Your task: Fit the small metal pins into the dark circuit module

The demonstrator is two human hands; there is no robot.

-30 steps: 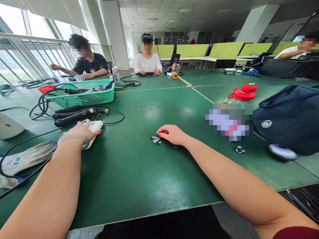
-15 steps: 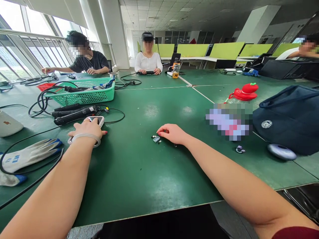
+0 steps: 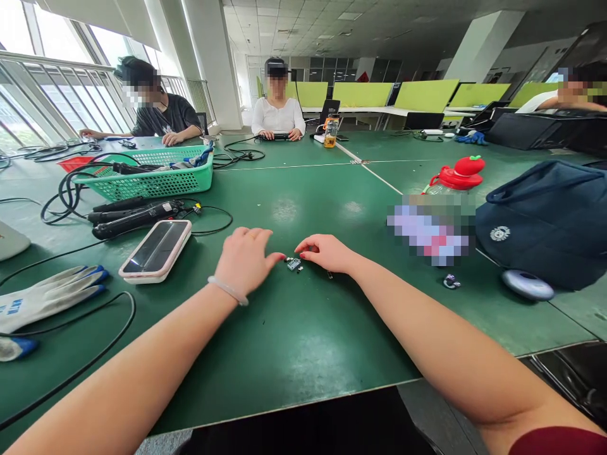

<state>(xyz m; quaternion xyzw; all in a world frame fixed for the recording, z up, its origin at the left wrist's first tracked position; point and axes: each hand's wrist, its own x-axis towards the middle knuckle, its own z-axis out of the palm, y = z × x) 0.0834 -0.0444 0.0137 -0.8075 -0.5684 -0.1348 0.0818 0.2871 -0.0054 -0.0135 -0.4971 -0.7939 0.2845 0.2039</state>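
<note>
On the green table [image 3: 284, 341], a small bluish circuit-board-like piece [image 3: 294, 264] lies with tiny dark and pale bits around it. Just left of it is my left hand [image 3: 247, 256], open, its thumb stretched toward the bits and its palm down. From the right, my right hand [image 3: 328, 253] rests beside the piece, fingers curved and thumb slightly apart from them, with nothing visible between. A tiny item [image 3: 331, 275] shows under its wrist side. The phone [image 3: 156, 251] in a pale pink case lies face up, left of my left hand.
At left are a green basket [image 3: 147, 184], black handheld devices [image 3: 135, 218], cables and white-blue gloves [image 3: 57, 294]. At right stand a red-lidded bottle [image 3: 458, 177] and navy bag [image 3: 550, 221], with an oval case [image 3: 527, 284] in front. Other people sit farther off.
My left hand has left the phone and moved right, near the small circuit-board-like piece. My right hand has stayed beside the piece. The view has shifted slightly.
</note>
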